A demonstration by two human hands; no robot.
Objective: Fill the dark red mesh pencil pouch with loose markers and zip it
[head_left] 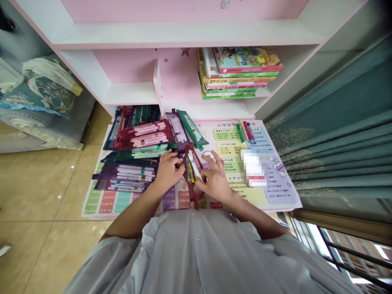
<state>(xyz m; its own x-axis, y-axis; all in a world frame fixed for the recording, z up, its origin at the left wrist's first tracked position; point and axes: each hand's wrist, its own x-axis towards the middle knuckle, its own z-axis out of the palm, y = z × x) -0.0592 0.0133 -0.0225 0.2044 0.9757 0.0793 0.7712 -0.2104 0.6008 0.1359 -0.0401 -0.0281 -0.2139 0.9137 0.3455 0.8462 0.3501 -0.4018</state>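
A dark red mesh pouch (192, 191) lies between my hands, its mouth spread, with a white marker (193, 162) and a yellow pen (191, 174) showing inside. My left hand (169, 169) pinches the pouch's left edge between thumb and finger. On the opposite edge, close to the lower end of the white marker, my right hand (215, 179) has thumb and forefinger closed, the other fingers raised. Left of my left hand are stacked filled mesh pouches: red ones (143, 139), a dark green one (137, 154) and purple ones (105, 175).
Behind the pouch lie a purple pouch (178, 130) and a green pouch (194, 130). Loose markers (246, 131) and a blurred white item (254, 168) sit at the right on the printed desk mat (228, 194). Books (239, 77) fill part of the pink-white shelf (190, 34). A curtain (343, 130) hangs at right.
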